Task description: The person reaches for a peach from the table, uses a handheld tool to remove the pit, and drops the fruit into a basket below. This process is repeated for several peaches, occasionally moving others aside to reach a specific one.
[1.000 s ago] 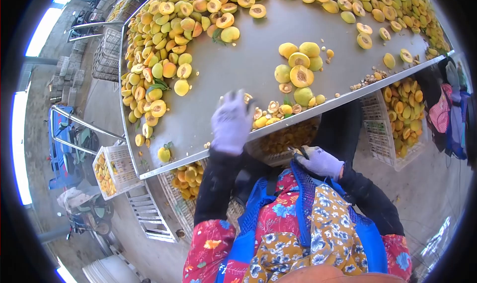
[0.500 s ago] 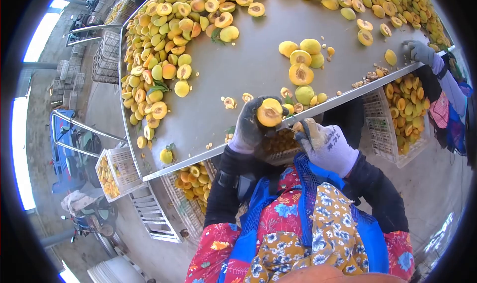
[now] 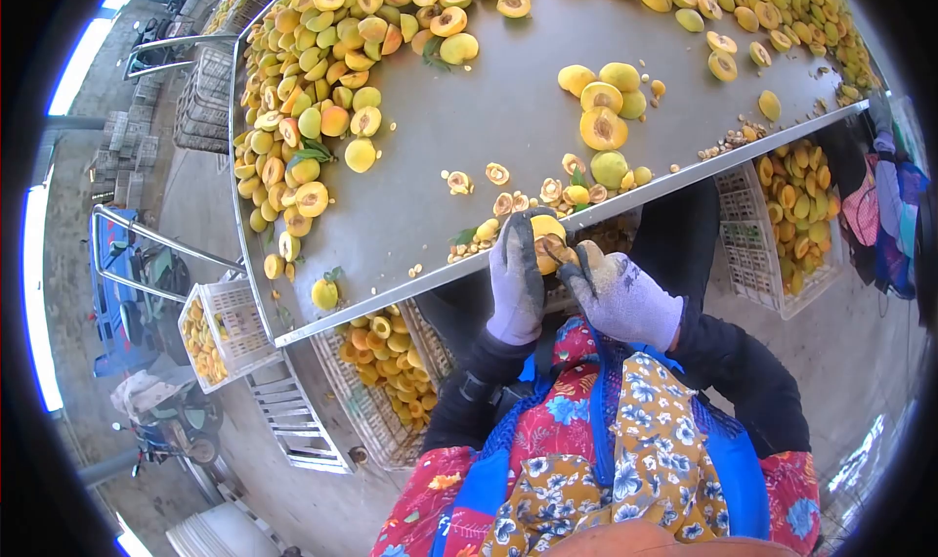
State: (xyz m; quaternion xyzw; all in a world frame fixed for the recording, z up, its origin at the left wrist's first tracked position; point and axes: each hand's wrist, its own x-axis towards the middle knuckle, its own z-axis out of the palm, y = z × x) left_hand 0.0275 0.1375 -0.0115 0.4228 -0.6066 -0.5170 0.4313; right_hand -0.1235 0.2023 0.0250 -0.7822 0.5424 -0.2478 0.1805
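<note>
My left hand (image 3: 516, 281), in a grey-palmed glove, is closed around a yellow peach (image 3: 547, 229) at the table's front edge. The peach shows cut orange flesh. My right hand (image 3: 630, 291), gloved too, has its fingers pinched against the peach's near side; whatever lies between them is hidden. Just beyond my hands, pits and scraps (image 3: 523, 202) lie along the edge of the metal table (image 3: 459, 117). A whole-looking peach (image 3: 609, 169) and several cut peach halves (image 3: 603, 127) sit a little farther right.
Heaps of halved peaches (image 3: 322, 78) cover the table's left and far sides. Below the edge stand crates of peaches, one left (image 3: 366, 420) and one right (image 3: 747, 254). Another person's sleeve (image 3: 884, 151) shows at the far right. A small crate (image 3: 234, 347) stands beside the table.
My hands have come together: the left has drawn the peach nearer and turned it, and the right now touches it. The other person's gloved hand has withdrawn toward the table's edge.
</note>
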